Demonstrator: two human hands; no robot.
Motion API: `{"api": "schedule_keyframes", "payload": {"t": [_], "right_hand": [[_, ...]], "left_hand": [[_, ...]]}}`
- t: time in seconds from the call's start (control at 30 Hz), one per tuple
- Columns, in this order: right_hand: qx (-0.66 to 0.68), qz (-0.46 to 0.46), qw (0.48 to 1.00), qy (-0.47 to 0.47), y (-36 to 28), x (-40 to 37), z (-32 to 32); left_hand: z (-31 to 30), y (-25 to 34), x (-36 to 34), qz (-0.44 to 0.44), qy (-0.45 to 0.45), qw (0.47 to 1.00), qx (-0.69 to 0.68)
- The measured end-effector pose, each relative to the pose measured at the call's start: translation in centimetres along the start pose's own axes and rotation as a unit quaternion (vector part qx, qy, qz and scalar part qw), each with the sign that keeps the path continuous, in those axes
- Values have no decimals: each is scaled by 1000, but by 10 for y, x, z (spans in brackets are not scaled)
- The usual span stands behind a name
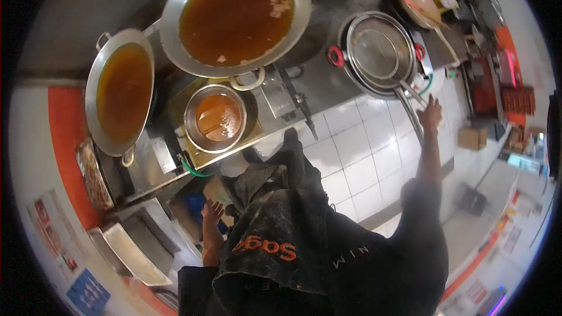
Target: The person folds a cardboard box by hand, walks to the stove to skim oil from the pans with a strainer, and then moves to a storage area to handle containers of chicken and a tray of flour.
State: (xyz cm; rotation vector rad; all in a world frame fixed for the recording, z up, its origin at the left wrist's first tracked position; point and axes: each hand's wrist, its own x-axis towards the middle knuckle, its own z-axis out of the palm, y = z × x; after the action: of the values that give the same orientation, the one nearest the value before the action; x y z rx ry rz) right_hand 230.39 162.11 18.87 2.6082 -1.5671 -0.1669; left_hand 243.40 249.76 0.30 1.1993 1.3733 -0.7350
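Note:
My left hand (212, 210) hangs low on the left, fingers spread, holding nothing. My right hand (430, 114) reaches forward on the right, its fingers apart, close beside the end of a strainer handle; whether it touches the handle is hard to see. The round mesh strainer (377, 47) lies over a pot with red side handles (335, 56) at the counter's edge. A second, longer metal handle (410, 116) passes just left of my right hand.
A large wok (170, 29) of brown liquid stands on the stove, with another wok (93, 96) at left. A smaller pot (188, 118) of orange-brown liquid sits near the front edge. A pan (417, 0) with a utensil stands at back right. White tiles (345, 167) cover the floor.

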Motion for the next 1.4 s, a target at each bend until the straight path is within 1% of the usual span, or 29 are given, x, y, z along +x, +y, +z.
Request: {"api": "schedule_keyframes", "payload": {"t": [0.07,0.13,0.27,0.33,0.37,0.4,0.43,0.47,0.5,0.6,0.67,0.7,0.73,0.8,0.87,0.9,0.97,1.0,1.03,1.07,1.1,1.17,1.2,1.23,1.27,1.3,1.33,1.37,1.4], "right_hand": [[-62,52,994,-70,18,22,17],[-81,69,979,-173,34,44,28],[-25,-36,984,-173,59,59,51],[-89,-208,958,-177,48,54,33],[-27,-141,949,-279,39,53,21],[36,-70,923,-376,19,44,-3],[167,-47,909,-380,7,27,-28],[296,-21,877,-378,6,12,-44],[374,-13,831,-411,26,18,-26],[380,-17,848,-370,8,-21,-60],[502,-117,796,-318,9,-55,-52],[453,-83,839,-290,-15,-77,-71],[536,-20,782,-316,-28,-94,-80],[587,-87,766,-248,-86,-135,-116],[595,-63,768,-230,-140,-157,-140],[605,-43,766,-215,-150,-154,-124],[584,-65,777,-226,-190,-146,-131],[476,-240,837,-121,-201,-131,-117],[541,-124,807,-204,-223,-127,-126],[498,-247,826,-92,-251,-120,-132],[438,-363,823,22,-277,-112,-137],[329,-383,863,9,-309,-92,-139],[329,-383,863,14,-327,-88,-152],[298,-341,891,-31,-346,-87,-169],[265,-298,914,-78,-361,-83,-180],[264,-300,913,-76,-372,-72,-182],[219,-313,923,-51,-380,-57,-179],[172,-326,929,-26,-385,-45,-174],[172,-329,928,-26,-388,-35,-168]], "left_hand": [[28,-7,-40,85,0,995,58],[42,-8,-61,84,-6,995,45],[58,-17,-71,97,-17,993,65],[58,-21,-64,90,-2,993,73],[57,-21,-59,92,-16,993,72],[58,-17,-56,95,-32,992,72],[60,-14,-55,97,-33,993,66],[61,-10,-53,111,-47,989,90],[63,-6,-51,126,-62,983,115],[57,4,-14,156,-107,981,53],[64,21,-8,143,-91,984,51],[69,32,-20,164,-79,981,59],[72,41,-29,184,-65,979,65],[77,53,-38,183,-41,980,68],[76,57,-32,173,-5,983,63],[76,57,-32,173,-8,983,62],[72,53,-33,186,-44,980,59],[70,49,-31,188,-49,979,63],[67,44,-26,177,-69,980,50],[65,40,-21,166,-90,981,38],[61,40,-24,167,-101,977,91],[50,23,-6,168,-111,975,94],[48,21,3,165,-115,975,94],[50,21,-18,157,-94,979,87],[43,16,-10,159,-96,979,84],[32,7,-5,164,-115,978,65],[25,1,1,169,-133,976,46],[21,1,-4,176,-126,974,70],[22,0,-9,175,-125,974,67]]}}
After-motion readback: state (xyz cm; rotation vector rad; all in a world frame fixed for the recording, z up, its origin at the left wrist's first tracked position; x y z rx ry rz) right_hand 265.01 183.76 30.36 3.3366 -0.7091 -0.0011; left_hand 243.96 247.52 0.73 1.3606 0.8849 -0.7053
